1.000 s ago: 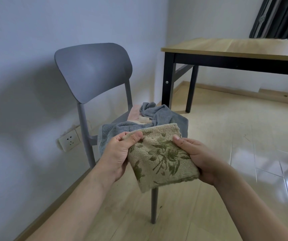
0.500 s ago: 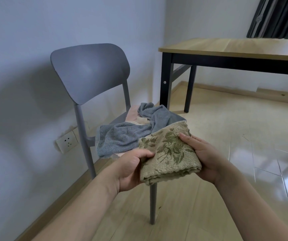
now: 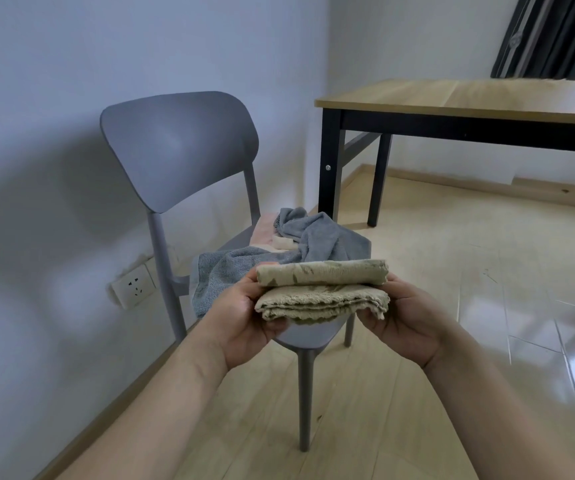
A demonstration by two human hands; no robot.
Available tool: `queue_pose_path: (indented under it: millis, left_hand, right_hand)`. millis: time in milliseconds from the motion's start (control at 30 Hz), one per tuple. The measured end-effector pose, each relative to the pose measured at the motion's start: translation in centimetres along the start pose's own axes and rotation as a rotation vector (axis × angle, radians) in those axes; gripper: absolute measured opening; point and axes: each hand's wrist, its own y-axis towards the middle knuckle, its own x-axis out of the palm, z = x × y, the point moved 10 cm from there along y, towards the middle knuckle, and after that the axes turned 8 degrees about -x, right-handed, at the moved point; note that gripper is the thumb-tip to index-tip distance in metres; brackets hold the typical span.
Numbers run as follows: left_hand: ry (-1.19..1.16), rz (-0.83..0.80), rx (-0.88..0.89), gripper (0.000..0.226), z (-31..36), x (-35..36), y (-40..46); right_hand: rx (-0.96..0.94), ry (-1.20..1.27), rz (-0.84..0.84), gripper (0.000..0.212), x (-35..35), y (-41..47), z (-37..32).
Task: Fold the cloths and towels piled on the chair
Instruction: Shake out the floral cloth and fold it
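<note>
**One folded towel held, a small pile left on one chair**

One wooden floor [image 3: 417, 271] and two pale walls were seen, meeting in a corner. One worktop [image 3: 452, 95] with a light wooden top and black legs was placed against the far wall; two of its legs were visible, and nothing was seen on its top. One dark curtain [image 3: 553, 32] was hung above it.

One grey chair [image 3: 178, 147] was set beside the left wall. On its seat one grey towel [image 3: 314, 244] was left crumpled, and one pink cloth [image 3: 262, 233] was partly covered by it; whether more pieces lay beneath could not be told.

One beige towel [image 3: 320, 289] with a green leaf print was held folded in front of the chair, above the seat's front edge, its layers stacked with the frayed edges facing the camera. Two hands were used: the left hand [image 3: 241, 323] was clasped round the towel's left end and the right hand [image 3: 407, 323] round its right end.

One white wall socket [image 3: 133, 287] was fixed low on the left wall.
</note>
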Motion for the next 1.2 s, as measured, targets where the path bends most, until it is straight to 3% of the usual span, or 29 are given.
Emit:
queue_pose_path:
  millis: [133, 333, 433, 533, 600, 667, 800, 900, 967, 1067, 1200]
  left_hand:
    - [0.143, -0.018, 0.023, 0.027, 0.4, -0.2, 0.1]
    - [0.417, 0.112, 0.192, 0.044, 2.1, -1.0, 0.0]
    - [0.647, 0.164, 0.321, 0.038, 3.0, -0.6, -0.5]
    - [0.807, 0.217, 0.408, 0.028, 3.5, -0.1, -0.8]
    - [0.81, 0.243, 0.395, 0.033, 3.4, -0.2, -0.9]
    - [0.654, 0.257, 0.345, 0.046, 3.1, -0.9, -0.8]
    - [0.242, 0.134, 0.07, 0.028, 0.0, -1.3, -0.5]
    - [0.291, 0.048, -0.094, 0.053, -1.9, -0.9, 0.0]
    - [0.325, 0.106, -0.129, 0.041, -2.3, -1.3, 0.1]
    - [0.376, 0.239, -0.069, 0.016, -1.3, -2.2, 0.2]
    - [0.66, 0.469, 0.173, 0.02, 1.3, -3.6, -0.1]
  right_hand:
    - [-0.023, -0.045, -0.054, 0.021, 0.1, 0.4, -0.1]
    - [-0.027, -0.175, -0.004, 0.028, -0.6, 0.7, 0.0]
    - [0.027, -0.217, 0.085, 0.028, -1.7, 0.6, 0.5]
    - [0.158, -0.321, 0.037, 0.036, -1.5, 0.2, 2.3]
    - [0.177, -0.395, 0.034, 0.026, -1.6, 0.1, 3.0]
    - [0.119, -0.386, 0.06, 0.027, -1.6, 0.3, 2.6]
    - [-0.049, -0.372, 0.059, 0.034, -1.0, 0.7, 0.8]
    - [-0.086, -0.374, 0.044, 0.041, -0.7, 0.7, 0.6]
    - [-0.083, -0.373, 0.04, 0.046, -0.7, 0.6, 0.7]
    - [-0.094, -0.384, 0.069, 0.05, -1.0, 0.5, 0.5]
    - [-0.11, -0.585, 0.091, 0.049, -1.2, 0.5, 0.5]
